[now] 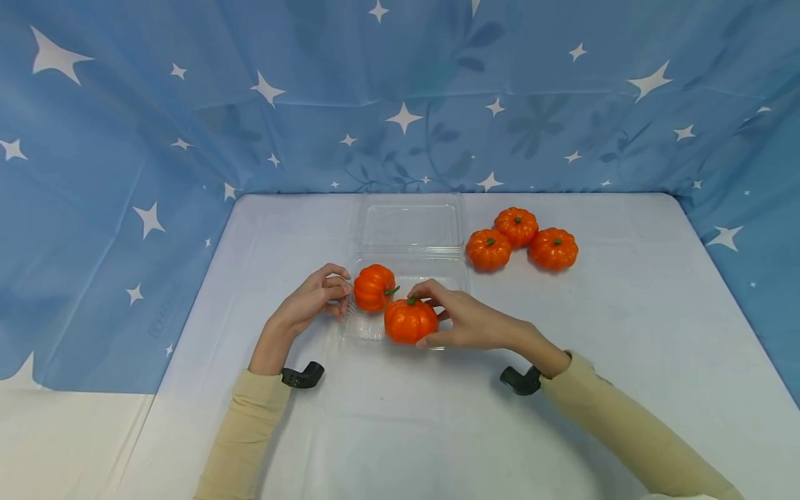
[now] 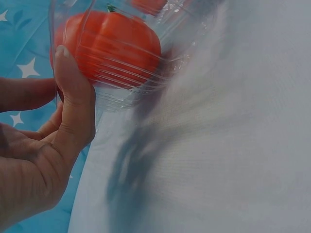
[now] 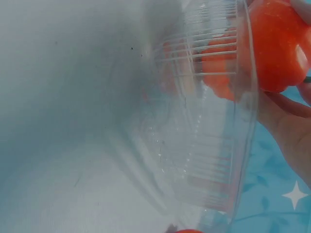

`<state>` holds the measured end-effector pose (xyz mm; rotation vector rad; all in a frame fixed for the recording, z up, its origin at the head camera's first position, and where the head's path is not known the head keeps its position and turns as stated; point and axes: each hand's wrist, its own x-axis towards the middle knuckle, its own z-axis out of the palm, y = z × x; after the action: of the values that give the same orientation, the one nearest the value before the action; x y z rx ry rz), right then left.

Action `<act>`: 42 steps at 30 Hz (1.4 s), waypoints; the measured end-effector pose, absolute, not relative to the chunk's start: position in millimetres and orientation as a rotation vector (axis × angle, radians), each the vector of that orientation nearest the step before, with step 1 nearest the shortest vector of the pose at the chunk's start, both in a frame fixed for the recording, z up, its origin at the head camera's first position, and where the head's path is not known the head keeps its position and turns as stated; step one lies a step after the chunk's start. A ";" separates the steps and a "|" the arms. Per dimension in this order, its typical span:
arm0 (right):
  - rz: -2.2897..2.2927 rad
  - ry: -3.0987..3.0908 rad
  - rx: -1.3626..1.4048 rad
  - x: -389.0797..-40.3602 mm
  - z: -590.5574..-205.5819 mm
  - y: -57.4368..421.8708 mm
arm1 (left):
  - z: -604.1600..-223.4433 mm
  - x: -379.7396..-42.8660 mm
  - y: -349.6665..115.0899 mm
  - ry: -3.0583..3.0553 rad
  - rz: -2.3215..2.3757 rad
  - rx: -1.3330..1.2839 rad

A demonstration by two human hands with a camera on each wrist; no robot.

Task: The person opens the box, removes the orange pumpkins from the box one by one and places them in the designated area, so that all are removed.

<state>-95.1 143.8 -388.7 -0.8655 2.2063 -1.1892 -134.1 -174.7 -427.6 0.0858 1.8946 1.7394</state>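
A clear plastic clamshell box (image 1: 451, 273) lies with its lid (image 1: 410, 223) folded back. One orange toy pumpkin (image 1: 373, 287) sits on its side in the left part of the box, its green stem pointing right. My left hand (image 1: 315, 297) pinches the box's left rim between thumb (image 2: 73, 80) and fingers. My right hand (image 1: 469, 321) grips a second toy pumpkin (image 1: 409, 322) from its right side, over the front of the box. In the right wrist view that pumpkin (image 3: 277, 46) shows at the box's rim, partly above the clear wall.
Three more toy pumpkins (image 1: 489, 250) (image 1: 516, 227) (image 1: 553, 249) stand grouped to the right of the lid on the white-covered table (image 1: 637, 305). A blue curtain (image 1: 400, 83) with white stars hangs behind the table's far edge and along both sides.
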 end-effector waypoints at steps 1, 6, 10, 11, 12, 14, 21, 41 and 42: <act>-1.194 2.208 -0.866 -94.3 -387.9 145.0 | -427.5 -134.1 -174.7 1.896 1.739 0.086; -1.224 2.237 -0.866 -89.6 -382.2 152.8 | -427.6 -133.7 -175.0 1.902 1.734 0.083; -1.249 2.280 -0.851 -85.6 -378.0 162.9 | -428.5 -134.9 -176.0 1.898 1.728 0.082; -1.253 2.295 -0.848 -84.8 -377.1 165.9 | -428.2 -134.9 -175.9 1.896 1.727 0.083; -1.253 2.312 -0.845 -84.0 -375.8 168.9 | -427.7 -135.0 -175.9 1.894 1.728 0.085; -1.258 2.348 -0.836 -82.5 -373.1 175.6 | -426.6 -135.2 -175.9 1.892 1.729 0.093; -1.237 2.502 -0.826 -78.3 -367.8 198.4 | -425.6 -134.6 -175.2 1.878 1.743 0.094; -1.103 2.810 -0.738 -73.9 -375.4 237.8 | -430.2 -134.6 -175.2 1.889 1.767 0.048; -1.095 2.821 -0.732 -74.2 -376.1 239.3 | -430.1 -134.9 -175.3 1.888 1.767 0.051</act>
<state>-74.2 239.3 -376.1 -0.7320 2.8211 -1.0951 -134.9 -175.3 -430.1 0.0511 1.8878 1.7671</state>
